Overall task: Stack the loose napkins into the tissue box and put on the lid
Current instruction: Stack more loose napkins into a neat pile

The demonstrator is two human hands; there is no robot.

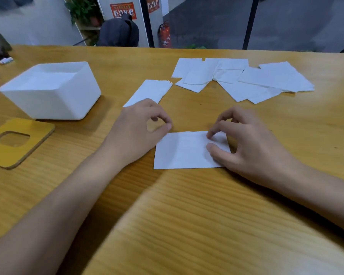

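Observation:
A white napkin (pixel 183 151) lies flat on the wooden table (pixel 187 215) in front of me. My right hand (pixel 250 143) pinches its right end between thumb and fingertips. My left hand (pixel 137 130) rests on the table at the napkin's upper left corner, fingers curled, thumb tip beside the edge, holding nothing. A narrow folded napkin stack (pixel 149 92) lies just beyond the left hand. Several loose napkins (pixel 246 78) are spread at the back right. The white tissue box (pixel 54 100) stands open at the left, with its yellow lid (pixel 36 132), which has a square hole, lying in front of it.
Dark objects (pixel 0 48) sit at the table's far left corner. Beyond the far edge are a black backpack (pixel 119 32), a red fire extinguisher (pixel 165 36) and plants.

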